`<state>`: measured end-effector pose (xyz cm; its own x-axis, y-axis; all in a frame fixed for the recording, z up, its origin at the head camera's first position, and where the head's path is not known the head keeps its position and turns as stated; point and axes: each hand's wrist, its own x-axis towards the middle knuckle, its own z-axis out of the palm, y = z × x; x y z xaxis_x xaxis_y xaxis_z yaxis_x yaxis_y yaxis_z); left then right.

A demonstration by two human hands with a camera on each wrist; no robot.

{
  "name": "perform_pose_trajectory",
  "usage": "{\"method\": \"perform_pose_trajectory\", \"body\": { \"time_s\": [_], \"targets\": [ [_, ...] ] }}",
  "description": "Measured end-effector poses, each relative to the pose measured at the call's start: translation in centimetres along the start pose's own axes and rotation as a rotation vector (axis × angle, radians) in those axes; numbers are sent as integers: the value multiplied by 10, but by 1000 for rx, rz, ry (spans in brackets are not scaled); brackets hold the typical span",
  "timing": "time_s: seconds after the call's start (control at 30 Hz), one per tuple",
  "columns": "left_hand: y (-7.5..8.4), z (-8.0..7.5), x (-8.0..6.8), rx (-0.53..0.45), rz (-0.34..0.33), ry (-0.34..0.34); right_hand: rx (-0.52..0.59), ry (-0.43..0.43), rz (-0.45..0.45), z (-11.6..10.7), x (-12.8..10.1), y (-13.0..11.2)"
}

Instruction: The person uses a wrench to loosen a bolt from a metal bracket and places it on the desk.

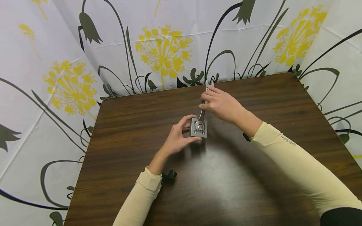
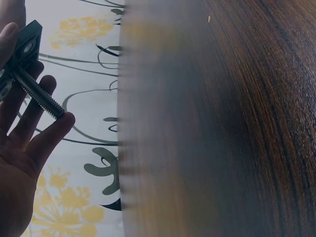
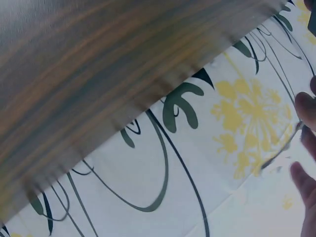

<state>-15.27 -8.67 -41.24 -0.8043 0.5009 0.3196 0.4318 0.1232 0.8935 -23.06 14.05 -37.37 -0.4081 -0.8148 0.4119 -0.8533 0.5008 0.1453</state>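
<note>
In the head view my left hand [image 1: 176, 138] grips a small square metal block [image 1: 199, 134] by its edges, raised over the table. A bolt head [image 1: 201, 127] sits at the middle of its face, with holes around it. My right hand [image 1: 223, 105] pinches a silver wrench [image 1: 202, 115] along its shank. The wrench's lower end lies around the bolt head; its open end points to the table's far edge. In the left wrist view a threaded bolt shank [image 2: 37, 92] sticks out behind the block [image 2: 30, 44], its tip near a fingertip. The right wrist view shows the wrench [image 3: 284, 148] only as a dark sliver.
Under both hands lies a dark wood-grain table [image 1: 135, 125]. A white curtain [image 1: 113, 56] with yellow and grey-green flowers hangs close behind its far edge. Black devices are strapped at both wrists, the left wrist device [image 1: 169, 176] showing most clearly.
</note>
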Motion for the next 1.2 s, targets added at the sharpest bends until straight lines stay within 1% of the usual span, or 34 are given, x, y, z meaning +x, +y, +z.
{"method": "perform_pose_trajectory", "body": {
  "time_s": [0.1,0.17,0.23,0.33,0.43,0.53,0.6,0.67,0.73,0.8,0.9,0.97,1.0,1.1,1.2],
  "targets": [
    [-1,0,0,3,0,-4,-20,19,-33,0,2,1],
    [-4,0,0,-4,6,4,-21,18,-15,-1,0,2],
    [-12,0,0,-6,11,23,-3,11,36,0,-4,2],
    [-25,-1,-1,-3,23,50,30,-27,156,1,-15,1],
    [-35,-4,-2,-1,37,74,78,-101,306,1,-28,-3],
    [-36,-6,-2,1,36,94,167,-154,455,2,-41,-9],
    [-30,-7,-3,2,25,104,266,-169,560,3,-48,-16],
    [-23,-7,-3,6,17,110,403,-172,653,3,-53,-25],
    [-14,-8,-3,9,14,116,600,-175,738,3,-56,-37],
    [-7,-9,-2,10,17,123,876,-163,824,3,-56,-51],
    [-3,-10,-2,13,16,138,1317,-135,959,3,-53,-74],
    [-3,-10,-2,9,19,149,1578,-106,1056,2,-49,-91],
    [-3,-10,-2,9,22,155,1689,-83,1095,2,-47,-99],
    [-4,-9,-1,8,39,172,1969,1,1172,1,-37,-123],
    [-5,-9,-1,2,54,192,2165,104,1199,0,-27,-142]
  ]
}}
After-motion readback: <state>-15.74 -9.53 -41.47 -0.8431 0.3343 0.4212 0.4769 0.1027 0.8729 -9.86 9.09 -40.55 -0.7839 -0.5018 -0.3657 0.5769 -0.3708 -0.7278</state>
